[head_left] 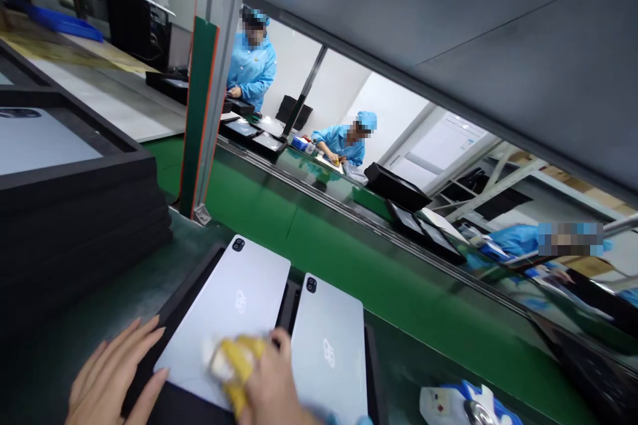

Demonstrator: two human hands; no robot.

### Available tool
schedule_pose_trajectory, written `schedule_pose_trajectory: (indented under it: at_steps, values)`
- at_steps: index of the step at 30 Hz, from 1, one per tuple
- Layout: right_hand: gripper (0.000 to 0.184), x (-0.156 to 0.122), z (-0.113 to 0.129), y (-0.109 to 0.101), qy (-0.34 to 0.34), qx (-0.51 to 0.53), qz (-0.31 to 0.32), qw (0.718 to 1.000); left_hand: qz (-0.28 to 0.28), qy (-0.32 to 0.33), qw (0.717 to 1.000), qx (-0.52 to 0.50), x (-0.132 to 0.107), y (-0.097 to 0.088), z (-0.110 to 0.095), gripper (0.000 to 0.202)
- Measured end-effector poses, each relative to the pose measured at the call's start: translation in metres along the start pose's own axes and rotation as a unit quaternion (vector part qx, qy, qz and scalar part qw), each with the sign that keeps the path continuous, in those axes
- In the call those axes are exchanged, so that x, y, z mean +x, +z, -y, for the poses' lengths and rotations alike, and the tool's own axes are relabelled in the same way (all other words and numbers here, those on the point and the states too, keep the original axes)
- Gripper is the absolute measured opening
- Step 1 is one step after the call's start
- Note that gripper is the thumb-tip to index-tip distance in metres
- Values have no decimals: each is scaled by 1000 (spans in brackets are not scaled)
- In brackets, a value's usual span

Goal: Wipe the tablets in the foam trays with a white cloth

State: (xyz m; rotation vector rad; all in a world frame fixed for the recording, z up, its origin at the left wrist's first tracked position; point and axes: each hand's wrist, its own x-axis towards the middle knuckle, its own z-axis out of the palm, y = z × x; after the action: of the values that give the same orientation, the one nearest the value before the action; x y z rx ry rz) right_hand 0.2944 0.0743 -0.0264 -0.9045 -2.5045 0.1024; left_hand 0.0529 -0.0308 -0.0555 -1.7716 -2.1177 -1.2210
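We are wiping the left tablet (226, 315) with a yellow cloth (234, 362) clamped in our right hand (272, 385), left hand (112, 378) lying flat, open on the tray (164, 405); the right tablet (329, 352) looks unwiped.

Two silver-grey tablets (234, 309), each marked with a pale logo, are seated in a black tray (174, 405); a yellow cloth (238, 362) is shown, and the conveyor belt (379, 272) is green.

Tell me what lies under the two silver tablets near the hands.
Both silver tablets lie face down in a black foam tray, whose rim shows around them. The right hand, holding a yellow cloth, covers their near edges; their screens are hidden.
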Motion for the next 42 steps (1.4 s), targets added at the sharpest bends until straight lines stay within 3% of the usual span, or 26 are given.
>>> schedule_pose_trajectory:
  at_steps: [1, 3, 6, 8, 10, 12, 13, 15, 18, 19, 21, 24, 26, 28, 31, 32, 37, 39, 42]
  values:
    - [53, 24, -10, -13, 12, -4, 18, 1000, -5, -11, 1000, -28, 1, -4, -2, 47]
    - [48, 74, -25, -32, 108, -54, 23, 992, -15, -44, 996, -73, 4, -13, -6, 41]
    - [34, 115, -8, -29, 182, -88, 70, 977, -26, -107, 988, -109, 5, -22, -12, 34]
    - [36, 106, 28, -12, 122, -68, 96, 986, -40, -132, 983, -123, 4, -24, -12, 32]
    - [51, 81, 64, 4, 9, -20, 102, 994, -54, -136, 980, -135, 2, -25, -11, 30]
    - [63, 66, 80, 9, -79, 23, 101, 991, -62, -135, 978, -147, 1, -25, -10, 30]
    - [63, 67, 78, 7, -90, 30, 107, 990, -62, -138, 977, -151, 1, -25, -9, 29]
    - [49, 87, 56, -4, -36, 6, 125, 992, -59, -150, 975, -155, 1, -27, -10, 29]
    - [27, 124, 18, -22, 123, -69, 127, 982, -52, -165, 972, -156, 3, -30, -12, 29]
    - [26, 127, 14, -24, 147, -86, 122, 978, -52, -167, 972, -158, 3, -30, -13, 29]
    - [30, 112, 23, -21, 119, -91, 114, 982, -54, -165, 972, -158, 4, -31, -14, 29]
    - [49, 63, 58, -9, -33, -39, 113, 992, -62, -156, 973, -157, 6, -30, -14, 29]
    - [56, 48, 69, -6, -101, -6, 127, 987, -61, -150, 975, -153, 7, -29, -15, 28]
    - [53, 59, 66, -10, -74, -15, 143, 987, -63, -144, 976, -151, 8, -30, -17, 27]
    - [43, 91, 57, -16, 51, -65, 139, 987, -65, -140, 977, -149, 9, -32, -19, 27]
    - [44, 97, 59, -16, 61, -71, 135, 986, -67, -141, 977, -148, 9, -32, -19, 27]
    - [56, 82, 80, -9, -85, -7, 156, 984, -78, -130, 977, -151, 8, -33, -19, 25]
    - [46, 88, 65, -15, -45, -20, 167, 985, -73, -131, 977, -151, 7, -34, -18, 25]
    - [33, 104, 19, -32, 98, -72, 130, 984, -68, -136, 977, -148, 7, -36, -19, 26]
